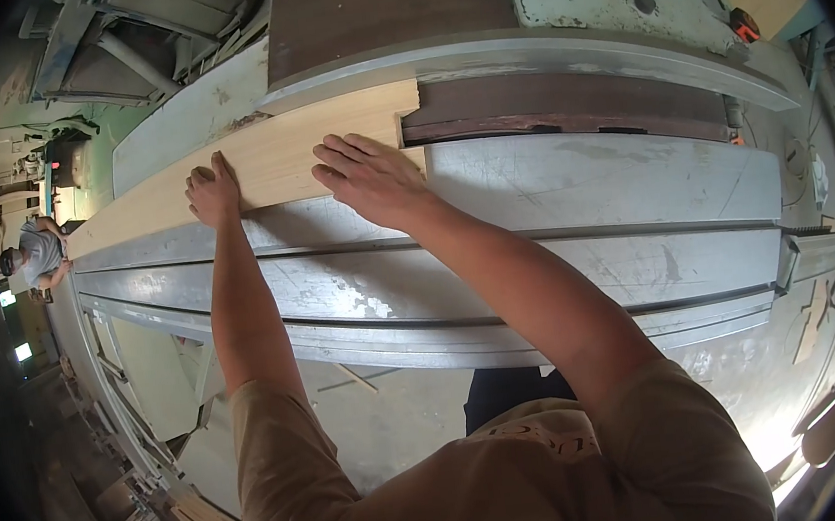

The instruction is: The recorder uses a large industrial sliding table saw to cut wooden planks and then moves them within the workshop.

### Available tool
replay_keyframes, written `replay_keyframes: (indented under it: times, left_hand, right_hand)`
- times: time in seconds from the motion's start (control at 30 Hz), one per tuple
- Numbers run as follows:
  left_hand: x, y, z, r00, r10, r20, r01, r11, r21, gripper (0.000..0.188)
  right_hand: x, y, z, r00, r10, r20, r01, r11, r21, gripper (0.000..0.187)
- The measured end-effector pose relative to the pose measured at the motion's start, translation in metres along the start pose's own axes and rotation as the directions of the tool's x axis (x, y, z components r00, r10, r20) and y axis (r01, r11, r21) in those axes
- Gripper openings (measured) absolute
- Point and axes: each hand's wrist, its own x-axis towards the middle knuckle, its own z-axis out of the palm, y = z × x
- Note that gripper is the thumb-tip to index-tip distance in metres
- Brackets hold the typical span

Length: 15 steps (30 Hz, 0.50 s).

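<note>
A long pale wooden board [276, 151] lies across the metal machine table, with a notch cut into its right end. On top of the board, toward its near edge, rests my left hand [215, 192], its fingers curled in and pressed against the wood. Closer to the notched end, my right hand [369, 177] lies on the board with fingers stretched out flat and pointing left. The board's far edge runs along a long metal fence [538, 48]. Both forearms reach over the silvery sliding table [571, 180].
Another person [41, 252] stands at the board's far left end. Beyond the fence is a dark brown surface [383, 8] with a worn pale-green machine cover [604, 6]. An orange-and-black tape measure [744, 25] sits at the back right. Wood offcuts [813, 318] lie on the right.
</note>
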Motion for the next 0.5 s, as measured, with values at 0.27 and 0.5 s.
replay_keyframes:
  times: [0.27, 0.5]
  left_hand:
    - [-0.084, 0.009, -0.007, 0.983, 0.175, 0.063, -0.176, 0.984, 0.009, 0.074]
    - [-0.169, -0.003, -0.042, 0.941, 0.316, -0.123, -0.337, 0.831, -0.443, 0.068]
  right_hand:
    - [-0.132, -0.09, -0.108, 0.974, 0.09, 0.205, -0.176, 0.875, 0.451, 0.035]
    - [-0.293, -0.098, -0.27, 0.688, 0.295, 0.663, -0.672, 0.602, 0.431, 0.03]
